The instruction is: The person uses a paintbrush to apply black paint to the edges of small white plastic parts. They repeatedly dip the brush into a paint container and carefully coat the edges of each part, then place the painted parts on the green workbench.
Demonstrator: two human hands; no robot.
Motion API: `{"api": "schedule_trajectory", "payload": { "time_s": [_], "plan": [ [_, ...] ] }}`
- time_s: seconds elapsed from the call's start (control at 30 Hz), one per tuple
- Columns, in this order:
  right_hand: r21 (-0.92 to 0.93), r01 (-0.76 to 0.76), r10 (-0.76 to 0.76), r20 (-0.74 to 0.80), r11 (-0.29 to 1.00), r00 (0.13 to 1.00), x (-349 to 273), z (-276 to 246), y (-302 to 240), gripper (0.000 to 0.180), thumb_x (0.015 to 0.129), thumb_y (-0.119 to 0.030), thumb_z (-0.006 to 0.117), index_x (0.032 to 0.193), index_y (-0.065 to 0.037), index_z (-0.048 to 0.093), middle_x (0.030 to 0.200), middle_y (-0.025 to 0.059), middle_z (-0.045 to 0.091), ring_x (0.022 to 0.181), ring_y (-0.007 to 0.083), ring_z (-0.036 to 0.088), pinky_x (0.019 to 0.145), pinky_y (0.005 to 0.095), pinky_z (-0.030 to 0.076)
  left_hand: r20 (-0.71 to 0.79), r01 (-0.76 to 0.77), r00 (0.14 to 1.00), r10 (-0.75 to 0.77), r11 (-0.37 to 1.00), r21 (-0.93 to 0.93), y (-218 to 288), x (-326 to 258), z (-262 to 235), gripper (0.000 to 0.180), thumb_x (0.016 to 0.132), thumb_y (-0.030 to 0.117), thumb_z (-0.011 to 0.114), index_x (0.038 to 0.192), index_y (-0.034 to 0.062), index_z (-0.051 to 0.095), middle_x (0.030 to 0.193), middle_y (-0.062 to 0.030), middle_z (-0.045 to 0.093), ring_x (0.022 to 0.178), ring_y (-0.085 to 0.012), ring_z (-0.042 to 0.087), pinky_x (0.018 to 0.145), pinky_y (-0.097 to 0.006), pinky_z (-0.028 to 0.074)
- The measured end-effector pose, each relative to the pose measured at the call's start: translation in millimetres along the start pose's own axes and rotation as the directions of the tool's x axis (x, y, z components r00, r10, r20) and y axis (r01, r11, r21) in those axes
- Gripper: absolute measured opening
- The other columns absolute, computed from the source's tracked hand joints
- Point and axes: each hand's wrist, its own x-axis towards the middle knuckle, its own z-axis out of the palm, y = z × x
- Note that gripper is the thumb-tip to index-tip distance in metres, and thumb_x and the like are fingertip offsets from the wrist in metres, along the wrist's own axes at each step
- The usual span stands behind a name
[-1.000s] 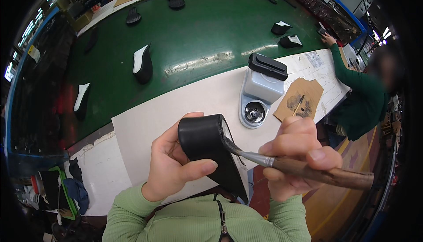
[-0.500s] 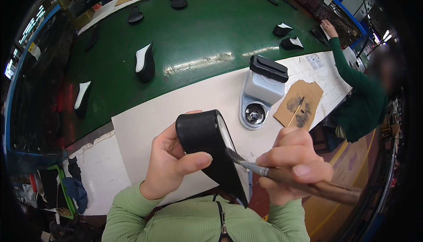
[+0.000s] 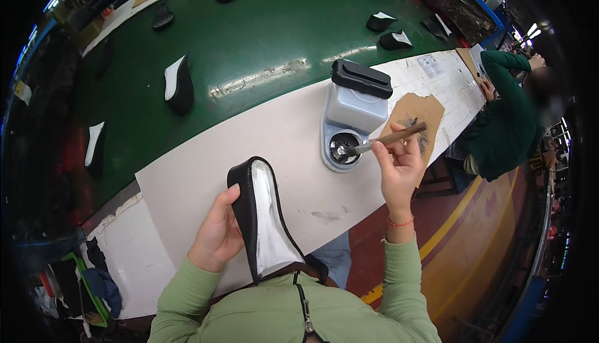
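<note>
My left hand [image 3: 217, 235] grips a black wedge shoe sole [image 3: 247, 218] by its side, close to my chest. Its white upper face, edged in black, is turned up toward me. In my right hand [image 3: 402, 169] is a brush [image 3: 399, 136] with a wooden handle, held between thumb and fingers. The bristles reach into the round cup of dark, shiny liquid [image 3: 341, 149] at the foot of a pale dispenser bottle [image 3: 355, 107] with a black lid. How deep the bristle tip dips is hard to make out.
Beyond the pale work sheet [image 3: 187, 181] runs a green conveyor belt [image 3: 243, 49] carrying several black soles, some white-topped like the wedge sole [image 3: 181, 90]. Stained cardboard [image 3: 430, 109] lies right of the dispenser. A person in a green sleeve [image 3: 508, 118] works at the right.
The brush has left the sole's edge and moved up to the dispenser's cup. My left hand has turned the sole so its white face shows. The other person's arm has drawn back from the belt.
</note>
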Motion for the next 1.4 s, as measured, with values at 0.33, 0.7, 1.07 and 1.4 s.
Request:
{"api": "schedule_trajectory", "payload": {
  "time_s": [0.33,0.7,1.07,1.4],
  "plan": [
    [0.015,-0.072,0.072,0.000,0.997,0.997,-1,8,25,0.035,0.079,-0.001,0.063,0.110,0.006,0.048,0.073,0.0049,0.061,0.065,0.0064,0.052,0.062,0.0190,0.041,-0.106,-0.009,0.994,0.016,0.998,0.068,-5,2,-11,0.039,0.084,0.026,0.054,0.116,0.0045,0.051,0.107,-0.0053,0.060,0.096,-0.0140,0.057,0.086,-0.032,0.045],
    [0.593,-0.290,0.194,0.222,0.751,0.956,-25,34,-64,0.042,0.081,0.001,0.061,0.118,0.003,0.042,0.088,0.0144,0.064,0.077,0.0130,0.059,0.069,0.0224,0.044,0.159,-0.172,0.977,0.139,0.960,0.219,1,1,20,0.046,0.078,0.009,0.063,0.120,0.0035,0.045,0.107,-0.0046,0.057,0.095,-0.0125,0.057,0.081,-0.028,0.048],
    [0.548,0.159,-0.177,-0.020,0.821,0.984,-22,54,-92,0.051,0.081,0.003,0.059,0.123,0.002,0.031,0.090,0.0182,0.062,0.084,0.0182,0.061,0.077,0.0265,0.047,0.281,-0.243,0.945,0.169,0.936,0.256,4,-15,43,0.062,0.066,0.007,0.074,0.120,-0.0002,0.043,0.108,-0.0070,0.057,0.099,-0.0135,0.056,0.086,-0.028,0.046],
    [0.520,0.294,-0.341,-0.006,0.802,0.940,-26,52,-96,0.054,0.080,0.002,0.062,0.123,-0.001,0.029,0.088,0.0204,0.062,0.075,0.0136,0.057,0.069,0.0226,0.045,0.314,-0.411,0.897,0.310,0.845,0.341,13,-20,53,0.068,0.067,0.004,0.075,0.124,-0.0031,0.039,0.114,-0.0101,0.051,0.104,-0.0176,0.053,0.090,-0.031,0.045]
  ]
}}
